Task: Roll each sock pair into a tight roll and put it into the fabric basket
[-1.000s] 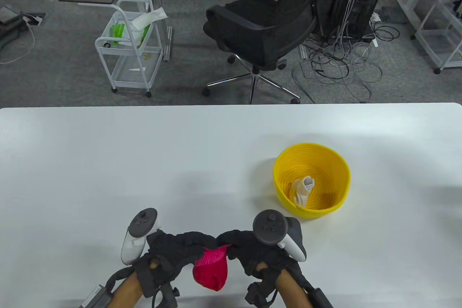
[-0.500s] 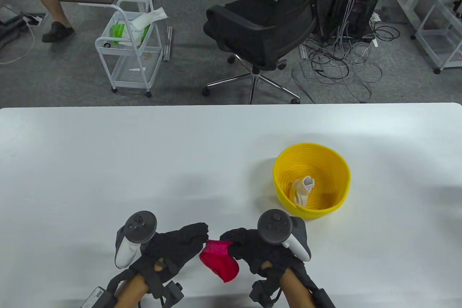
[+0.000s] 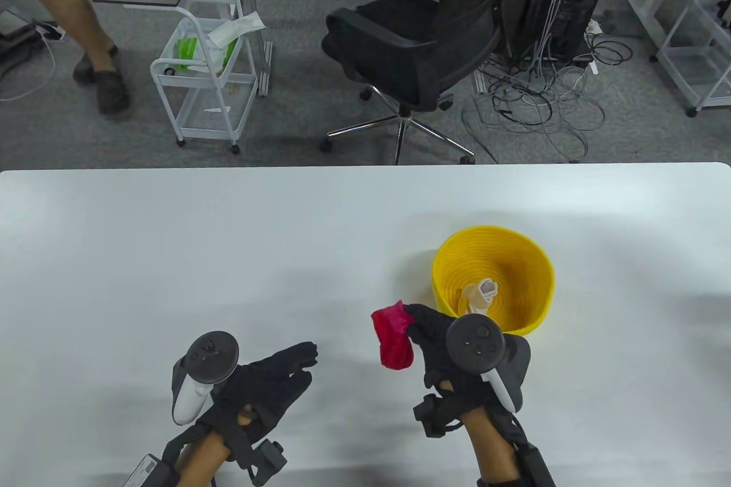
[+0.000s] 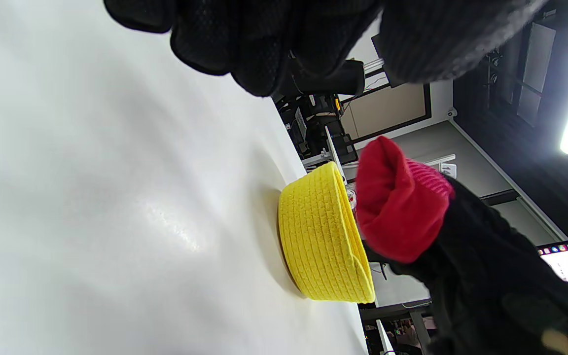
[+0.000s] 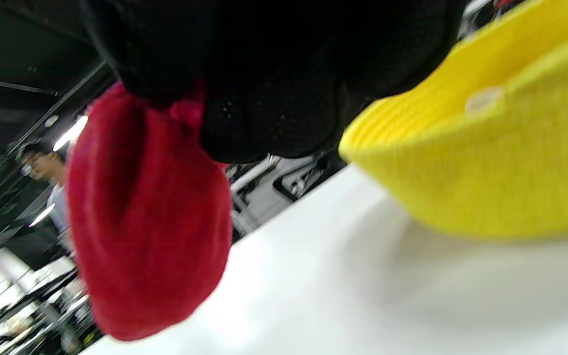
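Pinching red sock roll (image 3: 393,337) in right hand (image 3: 451,353) just left of yellow basket (image 3: 535,276), left hand (image 3: 260,387) relaxed, holding nothing

On the white counter (image 3: 171,236), the right hand (image 3: 451,350) in its black glove pinches a rolled red knitted sock bundle (image 3: 393,337), held just beside the round yellow woven fabric basket (image 3: 537,258). A rolled white sock pair (image 3: 478,296) lies inside the basket. The left hand (image 3: 260,387) hovers apart from the bundle, fingers extended and holding nothing.
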Demonstrator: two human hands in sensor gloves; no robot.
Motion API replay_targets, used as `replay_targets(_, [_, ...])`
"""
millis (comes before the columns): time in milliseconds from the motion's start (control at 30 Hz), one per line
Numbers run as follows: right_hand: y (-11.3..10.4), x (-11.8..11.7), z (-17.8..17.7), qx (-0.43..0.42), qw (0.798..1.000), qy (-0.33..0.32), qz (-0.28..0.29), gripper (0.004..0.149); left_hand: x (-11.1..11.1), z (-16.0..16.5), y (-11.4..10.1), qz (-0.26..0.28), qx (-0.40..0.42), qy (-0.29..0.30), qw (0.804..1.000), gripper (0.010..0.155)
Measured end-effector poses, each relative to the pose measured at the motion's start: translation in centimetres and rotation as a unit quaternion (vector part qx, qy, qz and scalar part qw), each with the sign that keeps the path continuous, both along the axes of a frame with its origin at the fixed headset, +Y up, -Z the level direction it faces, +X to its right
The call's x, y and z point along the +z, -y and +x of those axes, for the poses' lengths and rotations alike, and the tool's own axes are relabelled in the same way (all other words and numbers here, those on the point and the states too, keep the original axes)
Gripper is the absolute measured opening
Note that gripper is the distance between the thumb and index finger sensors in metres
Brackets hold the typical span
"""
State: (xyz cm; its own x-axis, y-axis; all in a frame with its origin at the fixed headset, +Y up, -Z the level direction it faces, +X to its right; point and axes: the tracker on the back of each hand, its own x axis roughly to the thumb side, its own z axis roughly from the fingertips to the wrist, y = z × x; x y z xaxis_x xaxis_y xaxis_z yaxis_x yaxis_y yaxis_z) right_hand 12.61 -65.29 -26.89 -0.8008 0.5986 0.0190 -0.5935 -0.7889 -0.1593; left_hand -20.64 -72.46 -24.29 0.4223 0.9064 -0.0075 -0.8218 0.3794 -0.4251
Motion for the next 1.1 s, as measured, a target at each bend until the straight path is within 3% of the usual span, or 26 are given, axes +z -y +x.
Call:
replay_targets(133, [-1.8,-2.1,1.9,-0.004,0.998,0.065,-0.001,0.044,0.1,0.0,-0.1,0.002,-0.031,-0.001,1.0,0.068])
replay_targets(300, [-2.1,-4.5,3.9,0.024,0.991,0.127,-0.024,0.044,0.0,-0.2,-0.1,0.001,-0.047,-0.005,0.999,0.071])
replay_targets(600, [1.8,-8.0,5.5,0.094,0.972,0.202,-0.081,0.043,-0.4,-0.9,0.2,-0.013,-0.045,-0.021,0.999,0.076])
replay_targets(933, [4.5,-8.9,4.8,0.135,0.962,0.186,-0.149,0.049,-0.4,-0.8,-0.1,-0.004,-0.043,-0.017,0.999,0.075])
replay_targets(1033, [3.8,-8.4,5.0,0.142,0.964,0.187,-0.124,0.052,-0.3,-1.0,-0.3,-0.004,-0.04,-0.02,0.999,0.075])
replay_targets(1100, [2.8,-7.6,5.2,0.101,0.975,0.173,-0.095,0.055,-0.1,-1.0,-0.6,0.003,-0.036,-0.024,0.999,0.075])
